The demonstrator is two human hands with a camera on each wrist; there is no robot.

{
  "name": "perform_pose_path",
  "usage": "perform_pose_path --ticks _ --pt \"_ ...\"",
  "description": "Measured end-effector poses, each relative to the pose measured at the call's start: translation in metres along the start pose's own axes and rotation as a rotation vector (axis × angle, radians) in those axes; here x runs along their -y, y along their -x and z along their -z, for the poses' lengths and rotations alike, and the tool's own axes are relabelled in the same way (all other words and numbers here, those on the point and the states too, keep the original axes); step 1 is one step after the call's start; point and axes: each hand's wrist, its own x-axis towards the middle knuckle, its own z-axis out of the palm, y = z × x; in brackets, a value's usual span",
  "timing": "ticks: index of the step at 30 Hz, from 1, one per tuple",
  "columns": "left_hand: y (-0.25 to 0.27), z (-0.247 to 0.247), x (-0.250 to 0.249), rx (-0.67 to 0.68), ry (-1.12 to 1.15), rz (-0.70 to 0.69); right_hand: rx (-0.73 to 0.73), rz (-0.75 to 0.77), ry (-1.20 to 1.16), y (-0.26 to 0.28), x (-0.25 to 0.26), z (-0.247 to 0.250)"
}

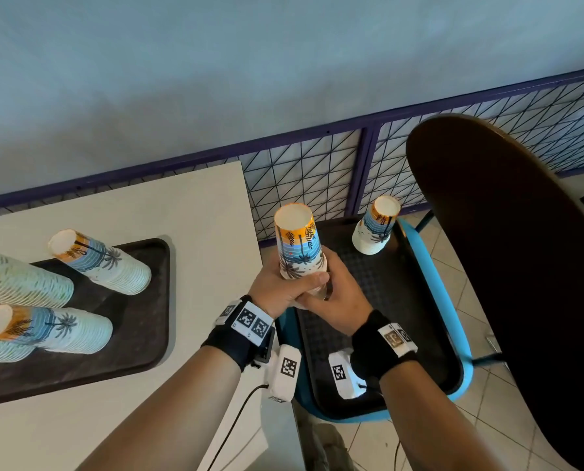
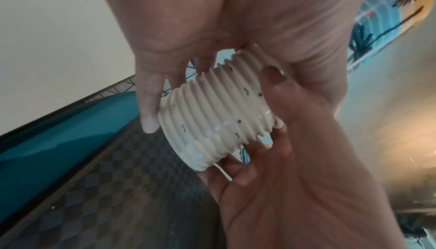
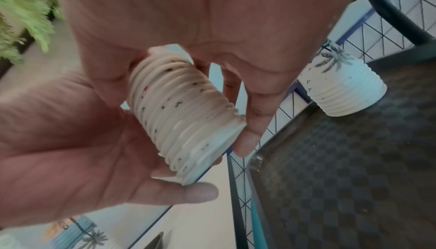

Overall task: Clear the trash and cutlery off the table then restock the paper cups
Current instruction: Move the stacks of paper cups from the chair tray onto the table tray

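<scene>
I hold an upside-down stack of palm-print paper cups [image 1: 299, 243] in the air between the white table [image 1: 182, 212] and the chair tray [image 1: 385, 300]. My left hand [image 1: 284, 283] wraps its lower part from the left. My right hand [image 1: 334, 294] grips the ribbed rims [image 2: 219, 118] from below and the right. The right wrist view shows fingers of both hands curled round those rims [image 3: 184, 115]. A shorter stack [image 1: 375, 226] stands upside down at the far corner of the chair tray.
A dark tray [image 1: 141, 334] on the table carries two palm-print stacks [image 1: 103, 263] [image 1: 53, 328] and a green-dotted stack [image 1: 19, 280]. The chair tray lies on a blue chair [image 1: 453, 317]. A dark rounded tabletop [image 1: 521, 266] looms at right; a wire fence [image 1: 301, 171] runs behind.
</scene>
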Motion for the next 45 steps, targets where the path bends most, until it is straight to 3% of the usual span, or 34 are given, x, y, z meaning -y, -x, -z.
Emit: perform_pose_path --ticks 4,9,11,22,32,40,45 --pt "0.002 0.009 -0.003 0.011 0.004 -0.031 -0.043 -0.031 0.019 0.012 -0.009 0.003" --pt "0.006 0.013 0.000 -0.010 0.020 0.013 -0.607 -0.316 -0.032 -0.008 -0.030 0.036" --pt "0.008 0.012 0.002 -0.007 0.023 0.027 -0.693 -0.403 -0.038 -0.025 -0.040 0.056" --pt "0.012 0.017 0.003 -0.027 0.026 0.047 -0.529 -0.467 0.247 -0.086 -0.073 0.098" --pt "0.017 0.034 0.001 -0.028 0.015 0.012 -0.487 -0.464 0.308 -0.093 -0.079 0.093" --pt "0.020 0.035 0.005 -0.041 0.017 0.021 -0.359 -0.487 0.544 -0.088 -0.072 0.085" --pt "0.025 0.038 0.005 -0.044 0.027 0.015 -0.412 -0.483 0.476 -0.072 -0.082 0.081"
